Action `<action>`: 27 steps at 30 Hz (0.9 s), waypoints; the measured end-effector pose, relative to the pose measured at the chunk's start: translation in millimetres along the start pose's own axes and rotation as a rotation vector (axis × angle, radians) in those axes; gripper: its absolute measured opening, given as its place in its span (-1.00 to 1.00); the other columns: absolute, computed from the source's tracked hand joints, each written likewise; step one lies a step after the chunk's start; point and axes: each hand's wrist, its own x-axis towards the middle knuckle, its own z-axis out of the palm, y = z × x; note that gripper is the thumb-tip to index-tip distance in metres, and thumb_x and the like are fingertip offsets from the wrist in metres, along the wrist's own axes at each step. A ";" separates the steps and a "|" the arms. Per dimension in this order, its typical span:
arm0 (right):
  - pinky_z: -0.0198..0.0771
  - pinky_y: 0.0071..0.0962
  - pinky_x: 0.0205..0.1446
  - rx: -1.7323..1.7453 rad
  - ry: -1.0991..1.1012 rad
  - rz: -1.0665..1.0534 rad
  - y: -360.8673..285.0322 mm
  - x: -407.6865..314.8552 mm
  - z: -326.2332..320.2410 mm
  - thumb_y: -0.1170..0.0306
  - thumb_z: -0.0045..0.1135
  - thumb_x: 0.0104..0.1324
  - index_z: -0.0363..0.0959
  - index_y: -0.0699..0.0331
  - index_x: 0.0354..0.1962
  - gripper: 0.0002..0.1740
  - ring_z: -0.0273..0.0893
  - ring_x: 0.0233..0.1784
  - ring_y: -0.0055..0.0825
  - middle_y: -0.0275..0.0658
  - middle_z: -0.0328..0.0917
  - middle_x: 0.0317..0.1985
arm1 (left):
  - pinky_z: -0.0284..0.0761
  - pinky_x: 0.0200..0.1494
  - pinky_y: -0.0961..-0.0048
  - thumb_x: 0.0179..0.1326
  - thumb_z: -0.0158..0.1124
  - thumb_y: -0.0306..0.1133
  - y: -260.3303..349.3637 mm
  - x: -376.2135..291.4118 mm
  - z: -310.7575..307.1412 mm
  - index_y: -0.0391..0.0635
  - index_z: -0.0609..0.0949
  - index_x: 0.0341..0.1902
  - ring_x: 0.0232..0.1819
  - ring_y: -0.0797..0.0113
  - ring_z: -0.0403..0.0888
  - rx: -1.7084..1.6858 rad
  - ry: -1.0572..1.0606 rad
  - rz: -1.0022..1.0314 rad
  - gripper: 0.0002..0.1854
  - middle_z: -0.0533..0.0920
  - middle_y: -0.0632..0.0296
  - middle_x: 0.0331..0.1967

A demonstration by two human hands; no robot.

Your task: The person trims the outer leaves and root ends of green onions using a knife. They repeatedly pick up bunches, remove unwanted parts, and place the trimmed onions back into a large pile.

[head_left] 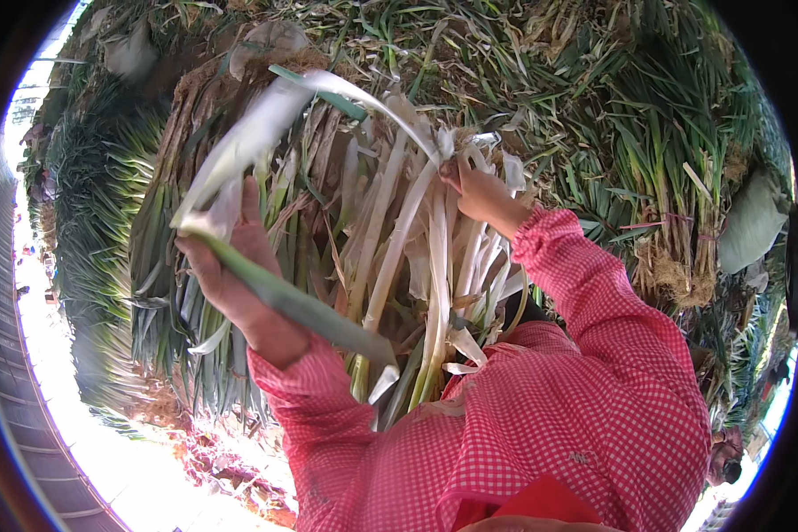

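Observation:
My left hand point(239, 266) is raised at the left, with its fingers spread. A long leek leaf point(292, 302) lies across its palm side and hangs down to the right; its pale part is blurred. My right hand point(482, 193), fingers closed, pinches the root end of a white leek stalk point(389, 110) that bends up and left. Below and between the hands lies a heap of pale leek stalks point(399, 246) with loose papery skins, their green ends towards my body. Whether the leaf and the bent stalk are one leek is hard to tell.
Untrimmed leeks point(186, 193) with brown outer leaves are stacked at the left, beside rows of green leeks point(90, 219). Bundles tied with pink string point(662, 223) lie at the right. Leaf scraps point(479, 60) cover the ground ahead. A person point(727, 455) is at the lower right edge.

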 end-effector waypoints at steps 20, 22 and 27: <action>0.49 0.08 -0.17 0.054 -0.002 -0.121 3.9 -2.4 19.9 0.46 -0.02 0.27 0.02 0.37 0.22 -0.41 0.57 -0.21 0.25 0.25 0.56 -0.23 | 0.50 0.12 0.20 0.12 0.36 -0.33 -114.4 -27.9 -91.7 -0.09 0.59 0.09 0.10 -0.04 0.53 1.071 -0.555 0.038 -0.57 0.56 0.00 0.09; 0.45 0.11 -0.20 0.104 0.193 -0.001 5.4 6.1 8.7 0.45 -0.02 0.27 0.05 0.38 0.18 -0.44 0.56 -0.21 0.25 0.27 0.55 -0.30 | 0.51 0.09 0.20 0.20 0.29 -0.38 -121.0 58.9 -100.6 -0.17 0.54 0.09 0.06 -0.03 0.55 1.214 -0.359 0.403 -0.62 0.56 -0.01 0.08; 0.38 0.16 -0.23 -0.055 0.122 0.076 16.8 -1.0 -0.2 0.37 0.01 0.30 0.08 0.28 0.19 -0.46 0.54 -0.22 0.25 0.19 0.57 -0.29 | 0.47 0.09 0.09 0.19 0.21 -0.39 -168.5 176.5 -129.2 -0.08 0.48 0.10 0.10 -0.02 0.52 1.747 -0.509 0.078 -0.62 0.55 -0.01 0.00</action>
